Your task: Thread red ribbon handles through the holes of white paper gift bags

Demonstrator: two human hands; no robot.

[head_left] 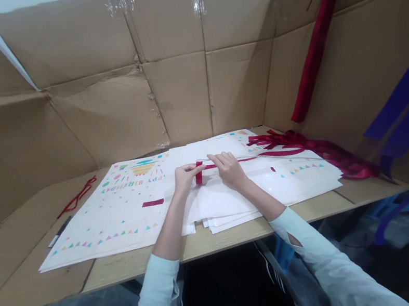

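Head view shows me two pale sleeves coming up from the bottom, and both hands sit close together on a stack of white sheets. My left hand (184, 177) has its fingers pinched narrow on a short bend of red ribbon (199, 173). My right hand (230, 168) lies just beside it, fingers curled down on the same ribbon, pressing it to the top white sheet (221, 203). From the right fingers the ribbon runs away to the right, to a loose red ribbon pile (306, 148) near the cardboard wall (178, 94).

Left of my left fingers lies a small red scrap (152, 202) on a birthday paper (119, 210). Farther left, a thin red string (78, 197) rests on the table (25, 279).

I think the ribbon could slip out, because it looks smooth and the pinch is small. A hard tug could drag the pile over and tangle it. The white sheets could slide too, as they hang over the table edge.
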